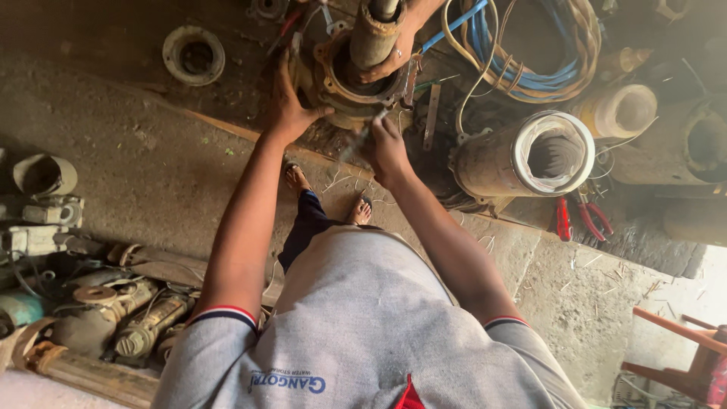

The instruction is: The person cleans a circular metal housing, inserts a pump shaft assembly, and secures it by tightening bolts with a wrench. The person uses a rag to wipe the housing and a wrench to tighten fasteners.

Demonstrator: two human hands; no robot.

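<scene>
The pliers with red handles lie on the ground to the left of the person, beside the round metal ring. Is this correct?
Not quite. In the head view the pliers with red handles lie on the ground to the person's right, beside the big cylindrical motor housing. The round metal ring is far off on the left.
</scene>
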